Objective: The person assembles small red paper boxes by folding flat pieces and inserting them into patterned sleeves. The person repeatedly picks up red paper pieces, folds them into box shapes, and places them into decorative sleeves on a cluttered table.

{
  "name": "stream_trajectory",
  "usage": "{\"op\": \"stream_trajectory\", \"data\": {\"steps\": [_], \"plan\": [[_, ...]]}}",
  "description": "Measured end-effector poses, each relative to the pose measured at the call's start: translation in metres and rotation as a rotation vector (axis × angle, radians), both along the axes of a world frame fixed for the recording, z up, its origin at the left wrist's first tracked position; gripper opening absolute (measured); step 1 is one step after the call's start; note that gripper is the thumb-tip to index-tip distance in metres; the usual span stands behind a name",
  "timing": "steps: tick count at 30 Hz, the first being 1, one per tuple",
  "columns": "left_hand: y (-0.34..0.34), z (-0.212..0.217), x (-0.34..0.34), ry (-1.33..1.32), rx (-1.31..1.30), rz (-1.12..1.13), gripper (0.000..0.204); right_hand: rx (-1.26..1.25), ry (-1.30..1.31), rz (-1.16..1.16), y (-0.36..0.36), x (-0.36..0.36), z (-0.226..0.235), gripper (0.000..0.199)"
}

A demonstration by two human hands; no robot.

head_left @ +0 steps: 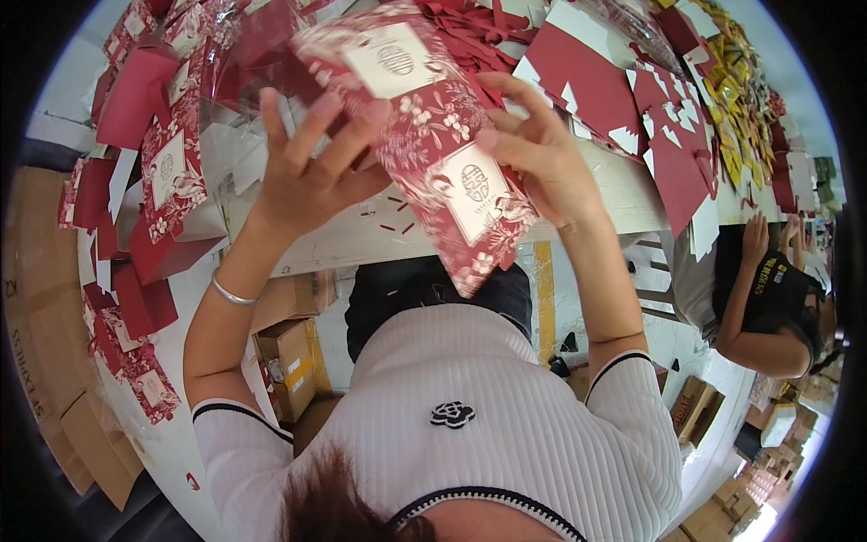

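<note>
A red gift box (429,135) with cream flowers and square cream labels hangs tilted above the near edge of the table, its upper part smeared by motion. My right hand (548,167) grips its right side, thumb on the printed face and fingers curled near the edge. At the box's left side is my left hand (312,176), fingers stretched out and spread. Its fingertips overlap the box's edge; whether they touch it I cannot tell. The back of the box is hidden.
More red floral boxes (172,167) pile up at the left. Red strips (474,32) and flat red card sheets (578,72) lie across the far table. Yellow packets (736,99) heap up at the far right, where another person (768,298) works. Cardboard cartons (287,357) stand below.
</note>
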State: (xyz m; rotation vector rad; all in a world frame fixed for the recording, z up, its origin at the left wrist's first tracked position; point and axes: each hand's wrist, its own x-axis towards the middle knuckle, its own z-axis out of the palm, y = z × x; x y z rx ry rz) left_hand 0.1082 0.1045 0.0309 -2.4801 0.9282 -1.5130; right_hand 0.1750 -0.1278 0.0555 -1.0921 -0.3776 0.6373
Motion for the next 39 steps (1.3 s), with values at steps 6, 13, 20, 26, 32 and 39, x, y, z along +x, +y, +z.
{"op": "stream_trajectory", "data": {"steps": [6, 13, 20, 26, 32, 39], "plan": [[-0.002, 0.002, -0.032, 0.241, -0.396, 0.123, 0.024, 0.154, -0.042, -0.141, 0.025, -0.014, -0.018, 0.057], [-0.046, -0.005, -0.045, 1.09, -2.426, -0.647, 0.02, 0.077, -0.334, -0.078, 0.042, -0.043, -0.053, 0.053], [-0.073, -0.031, -0.04, 0.693, -1.909, -0.188, 0.018, -0.2, -0.144, -0.161, 0.052, -0.038, -0.051, 0.047], [-0.076, -0.029, -0.048, 0.766, -1.407, 0.079, 0.022, -0.087, 0.022, -0.007, 0.047, -0.03, -0.04, 0.044], [-0.073, -0.038, -0.046, 0.569, -1.282, 0.065, 0.017, 0.033, 0.283, -0.056, 0.05, -0.035, -0.044, 0.036], [-0.062, -0.028, -0.049, 0.886, -2.218, -0.353, 0.019, -0.817, -0.905, -0.508, 0.004, 0.004, -0.052, 0.022]]}}
